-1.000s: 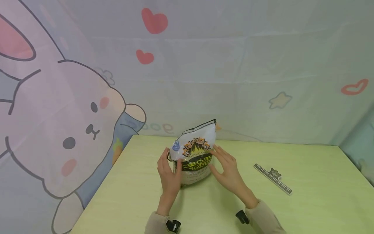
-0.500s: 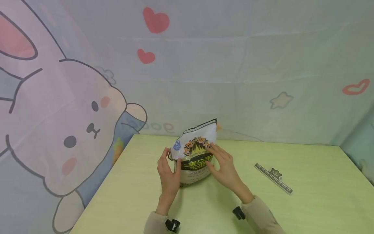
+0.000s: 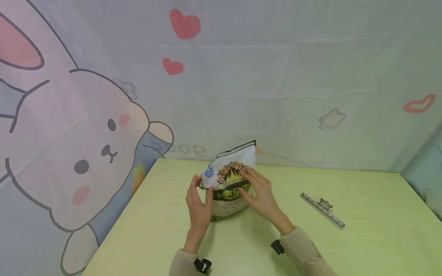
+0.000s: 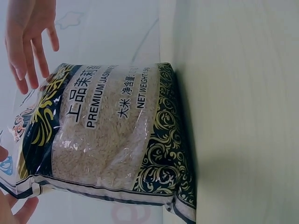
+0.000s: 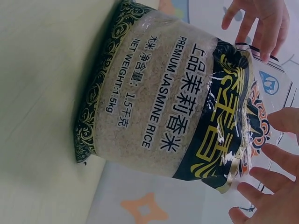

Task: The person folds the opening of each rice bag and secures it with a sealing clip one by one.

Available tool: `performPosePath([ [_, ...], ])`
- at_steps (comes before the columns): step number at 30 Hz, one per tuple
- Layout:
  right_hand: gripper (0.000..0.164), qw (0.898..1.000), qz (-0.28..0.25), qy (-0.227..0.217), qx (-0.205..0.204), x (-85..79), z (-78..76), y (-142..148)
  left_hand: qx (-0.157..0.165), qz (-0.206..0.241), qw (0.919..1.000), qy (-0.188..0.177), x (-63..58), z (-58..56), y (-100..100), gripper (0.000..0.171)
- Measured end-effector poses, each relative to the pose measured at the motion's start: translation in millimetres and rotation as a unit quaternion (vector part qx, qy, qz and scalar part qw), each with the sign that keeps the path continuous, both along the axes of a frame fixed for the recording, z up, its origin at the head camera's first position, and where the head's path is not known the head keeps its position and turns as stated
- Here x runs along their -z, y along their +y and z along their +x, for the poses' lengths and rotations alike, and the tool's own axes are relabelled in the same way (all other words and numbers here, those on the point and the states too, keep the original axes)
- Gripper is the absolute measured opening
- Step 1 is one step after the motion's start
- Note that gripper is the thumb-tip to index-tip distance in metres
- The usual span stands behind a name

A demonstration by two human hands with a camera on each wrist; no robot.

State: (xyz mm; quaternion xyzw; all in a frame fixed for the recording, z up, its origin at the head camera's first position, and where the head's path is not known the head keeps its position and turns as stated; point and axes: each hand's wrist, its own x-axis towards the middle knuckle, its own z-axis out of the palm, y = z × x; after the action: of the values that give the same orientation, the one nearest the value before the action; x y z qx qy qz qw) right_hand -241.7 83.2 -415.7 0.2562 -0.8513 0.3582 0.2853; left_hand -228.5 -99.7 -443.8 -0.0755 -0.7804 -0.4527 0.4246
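A bag of jasmine rice [image 3: 229, 205] stands on the table, with a clear front, a dark lettered band and a white upper part that leans to the right. My left hand [image 3: 199, 209] holds its left edge, thumb on the front and fingers behind; in the left wrist view only fingertips [image 4: 28, 210] show beside that edge. My right hand [image 3: 260, 195] is at the bag's upper right front, its fingers [image 5: 275, 179] spread and slightly bent. Whether they touch the white film cannot be told. The bag's back is hidden.
A long flat clip [image 3: 322, 211] with a piano-key pattern and a cat-shaped tab lies on the table to the right of the bag. Behind the pale green table [image 3: 145, 230] hangs a printed cloth [image 3: 259, 69] with a rabbit and hearts.
My right hand has shifted left and slightly up across the front of the bag, covering more of the print. The left hand and the bag have barely moved.
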Motion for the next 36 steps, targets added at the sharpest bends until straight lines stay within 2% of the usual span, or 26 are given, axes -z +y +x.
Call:
performPosePath([
  [5,0.045,1.0,0.015,0.009,-0.004,-5.6,-2.7,-3.9,0.012,0.011,0.9999,0.003,-0.4,-0.6,-2.1,0.055],
  [13,0.044,0.998,0.024,0.058,-0.014,-16.5,-12.3,-12.1,0.022,0.014,0.9996,0.012,-0.3,-4.7,-6.3,0.054],
  [21,0.042,0.997,0.024,0.068,-0.025,-26.7,-21.1,-17.9,0.014,0.015,0.9998,0.0,1.3,-6.6,-9.6,0.052],
  [28,0.042,0.995,0.039,0.089,-0.019,-34.4,-24.7,-24.8,0.026,0.026,0.9992,-0.012,4.0,-8.5,-13.4,0.043],
  [36,0.04,0.993,0.054,0.105,-0.01,-40.1,-29.0,-31.2,0.03,0.029,0.9991,-0.005,4.3,-9.1,-13.3,0.028],
])
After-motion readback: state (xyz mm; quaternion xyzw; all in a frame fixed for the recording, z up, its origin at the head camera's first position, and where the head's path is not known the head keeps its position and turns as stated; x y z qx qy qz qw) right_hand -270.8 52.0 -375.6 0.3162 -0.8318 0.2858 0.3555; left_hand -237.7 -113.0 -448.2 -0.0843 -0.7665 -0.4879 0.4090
